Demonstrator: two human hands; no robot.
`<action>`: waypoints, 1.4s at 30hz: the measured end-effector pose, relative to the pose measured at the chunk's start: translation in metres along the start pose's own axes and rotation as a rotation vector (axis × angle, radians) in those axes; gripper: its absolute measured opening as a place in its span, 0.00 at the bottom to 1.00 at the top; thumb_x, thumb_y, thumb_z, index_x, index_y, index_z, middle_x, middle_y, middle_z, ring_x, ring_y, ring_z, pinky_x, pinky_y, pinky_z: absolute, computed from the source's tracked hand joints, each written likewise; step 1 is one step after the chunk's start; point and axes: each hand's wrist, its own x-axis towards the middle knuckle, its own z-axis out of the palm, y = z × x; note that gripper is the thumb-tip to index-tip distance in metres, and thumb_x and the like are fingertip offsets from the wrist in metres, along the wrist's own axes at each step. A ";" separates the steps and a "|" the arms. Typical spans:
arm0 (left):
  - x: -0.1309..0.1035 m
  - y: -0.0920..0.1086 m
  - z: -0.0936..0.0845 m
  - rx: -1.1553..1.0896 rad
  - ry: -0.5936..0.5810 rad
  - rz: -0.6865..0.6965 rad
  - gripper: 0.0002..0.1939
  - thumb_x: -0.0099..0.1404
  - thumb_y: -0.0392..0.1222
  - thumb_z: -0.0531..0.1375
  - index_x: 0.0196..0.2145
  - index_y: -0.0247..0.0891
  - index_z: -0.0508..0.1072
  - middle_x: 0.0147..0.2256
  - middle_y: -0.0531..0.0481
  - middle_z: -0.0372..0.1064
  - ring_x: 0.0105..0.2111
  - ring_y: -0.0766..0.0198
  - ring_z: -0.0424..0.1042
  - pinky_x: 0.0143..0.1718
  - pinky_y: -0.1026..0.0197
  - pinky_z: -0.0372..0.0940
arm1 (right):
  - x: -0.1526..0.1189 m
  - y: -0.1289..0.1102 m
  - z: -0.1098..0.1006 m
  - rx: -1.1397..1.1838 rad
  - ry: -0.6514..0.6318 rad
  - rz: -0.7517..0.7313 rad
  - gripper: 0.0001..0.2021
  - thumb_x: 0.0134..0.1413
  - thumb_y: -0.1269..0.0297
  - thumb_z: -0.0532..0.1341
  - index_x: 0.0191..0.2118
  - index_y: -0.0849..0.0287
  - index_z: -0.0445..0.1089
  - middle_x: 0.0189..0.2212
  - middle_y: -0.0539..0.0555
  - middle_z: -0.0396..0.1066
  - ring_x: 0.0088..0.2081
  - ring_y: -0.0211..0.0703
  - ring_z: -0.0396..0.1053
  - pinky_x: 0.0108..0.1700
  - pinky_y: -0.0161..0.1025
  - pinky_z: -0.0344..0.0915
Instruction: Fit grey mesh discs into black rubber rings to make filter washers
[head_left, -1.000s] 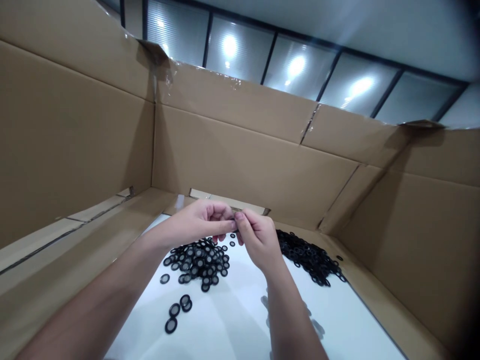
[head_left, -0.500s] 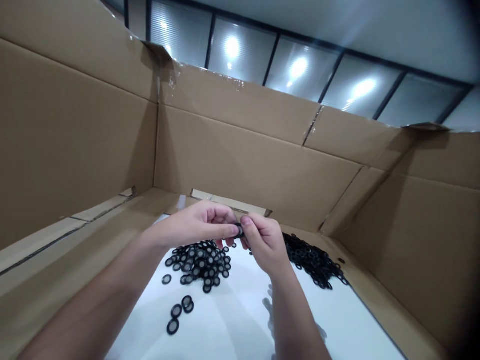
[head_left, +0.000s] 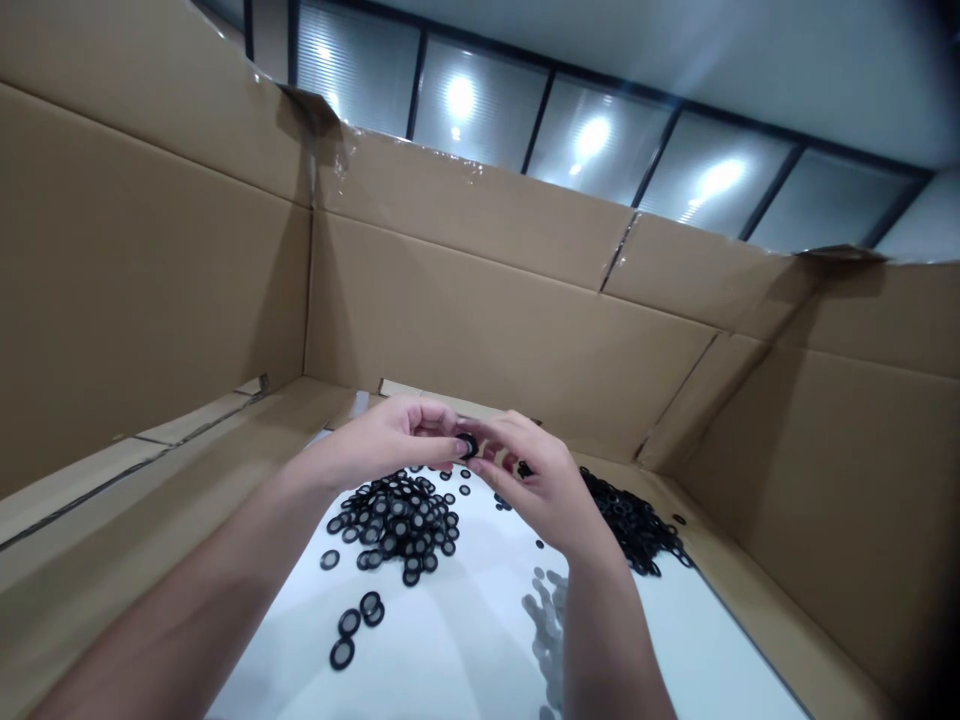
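Observation:
My left hand point(head_left: 390, 440) pinches a small black ring point(head_left: 467, 445) between thumb and fingertips, above a white surface. My right hand point(head_left: 540, 485) is just to its right, fingers spread and loosened, with its fingertips close to the ring; another small black piece shows among those fingers. Below my left hand lies a pile of black rings with pale centres point(head_left: 397, 520). A larger heap of plain black rings point(head_left: 630, 515) lies to the right, behind my right hand.
Everything sits inside a big open cardboard box point(head_left: 487, 300) with tall walls on three sides. A few loose rings point(head_left: 352, 625) lie apart near the front left of the white floor point(head_left: 450, 650).
My right hand has let go of the shared ring, opened its fingers and turned a little to the right. My left hand keeps hold of the ring.

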 end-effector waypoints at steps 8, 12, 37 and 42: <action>0.002 0.000 0.009 0.031 0.031 0.073 0.09 0.67 0.43 0.60 0.42 0.38 0.76 0.42 0.47 0.75 0.43 0.60 0.73 0.47 0.58 0.65 | 0.002 0.004 0.006 -0.112 0.088 0.035 0.10 0.60 0.68 0.63 0.47 0.53 0.72 0.33 0.50 0.71 0.34 0.38 0.68 0.34 0.35 0.64; 0.003 -0.001 0.010 0.014 0.017 0.076 0.08 0.67 0.43 0.60 0.38 0.36 0.76 0.40 0.46 0.76 0.44 0.58 0.74 0.48 0.56 0.65 | 0.002 0.006 0.011 -0.056 0.123 0.073 0.09 0.58 0.67 0.64 0.45 0.54 0.71 0.33 0.50 0.72 0.32 0.37 0.69 0.32 0.34 0.64; 0.003 -0.001 0.009 -0.011 0.166 0.123 0.12 0.64 0.47 0.64 0.40 0.36 0.77 0.38 0.47 0.75 0.39 0.62 0.73 0.41 0.60 0.68 | 0.006 0.013 0.018 0.345 0.334 0.201 0.08 0.60 0.59 0.62 0.40 0.57 0.75 0.32 0.53 0.75 0.30 0.38 0.71 0.27 0.33 0.68; 0.002 0.000 0.012 0.137 0.267 0.113 0.14 0.63 0.49 0.63 0.41 0.37 0.76 0.41 0.45 0.75 0.42 0.57 0.74 0.40 0.58 0.70 | 0.007 0.010 0.018 0.168 0.315 0.222 0.09 0.60 0.59 0.62 0.35 0.58 0.74 0.27 0.52 0.73 0.29 0.39 0.70 0.29 0.34 0.66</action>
